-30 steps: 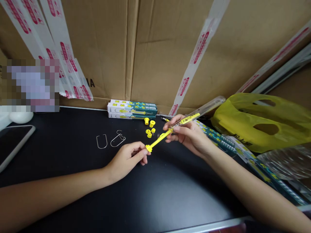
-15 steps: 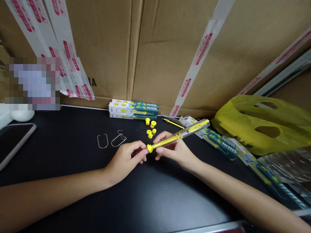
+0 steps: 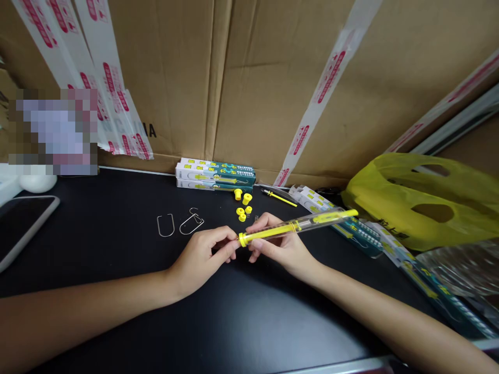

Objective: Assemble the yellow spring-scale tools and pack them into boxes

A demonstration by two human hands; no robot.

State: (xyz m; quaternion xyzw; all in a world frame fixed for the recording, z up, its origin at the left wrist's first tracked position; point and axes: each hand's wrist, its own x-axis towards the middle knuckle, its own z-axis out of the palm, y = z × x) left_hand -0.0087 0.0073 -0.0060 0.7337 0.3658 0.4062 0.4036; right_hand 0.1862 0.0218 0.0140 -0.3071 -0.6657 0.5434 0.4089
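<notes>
My right hand [image 3: 278, 244] is closed round a clear tube [image 3: 273, 230] with a yellow rod inside, tilted up to the right; the rod's tip sticks out of its far end. At the tube's near end is a yellow cap [image 3: 243, 239], and the fingers of my left hand [image 3: 212, 249] pinch at it; whatever small part lies between them is hidden. Just beyond my hands lie several small yellow caps [image 3: 247, 199]. Bent metal hooks [image 3: 166, 225] rest to the left. A yellow rod with a dark end [image 3: 283, 198] lies behind my right hand.
Printed boxes [image 3: 215, 176] are stacked at the back, and more [image 3: 343, 223] lie along the right. A yellow plastic bag [image 3: 374, 192] sits at the right, a phone [image 3: 25, 223] at the far left. Large cardboard [image 3: 171, 78] stands behind the black table [image 3: 249, 322].
The yellow rod has slid further out of the tube's far end. The tube now points lower and more to the right, and its rotation has changed.
</notes>
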